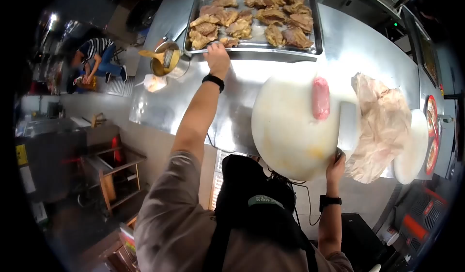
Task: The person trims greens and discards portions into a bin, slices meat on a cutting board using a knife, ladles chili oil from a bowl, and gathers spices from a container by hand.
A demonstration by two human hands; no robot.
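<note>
Centrally, a metal work table (237, 109) spans the frame, seen from above. At the top, a rectangular metal tray (260, 33) bears browned pieces of meat (240, 27) in uneven clusters. The left hand (217, 59) lies at the tray's near rim, left of centre, its fingers partly curled and fingertips at the edge; whether they grip the rim cannot be told.

Right of centre, a round white cutting board (286, 117) carries a pink, cylindrical piece of food (320, 99), lying lengthwise toward the wearer. The right hand (335, 168), at the board's lower right edge, is closed around the dark handle of a cleaver (346, 126), whose broad blade lies along the right part of the board, near the pink cylinder but apart from it.

Crumpled brown paper (380, 126) adjoins the board at right, followed by a white oval object (411, 146) and red-rimmed dishes (431, 148). Upper left, beside the tray, stands a metal pot (181, 69) holding a wooden-handled brush (167, 59). Farther left, a person (97, 54) in a striped top bends forward.
</note>
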